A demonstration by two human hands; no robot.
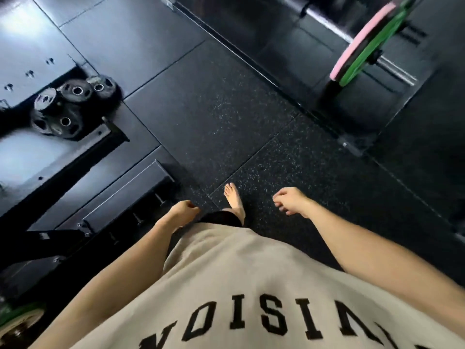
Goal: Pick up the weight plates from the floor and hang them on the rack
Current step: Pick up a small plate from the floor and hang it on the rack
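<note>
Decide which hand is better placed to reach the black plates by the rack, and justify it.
Left. The left hand hangs empty on the side of the black plates; the right hand, also empty, is on the far side of the body.

- The beige cotton T-shirt point(241, 285) bore large black block letters, seen upside down and cut off at the frame edge; only "NOISI" could be read.
- Markings on the black round weight plates point(66, 114) were too blurred to read.
</note>
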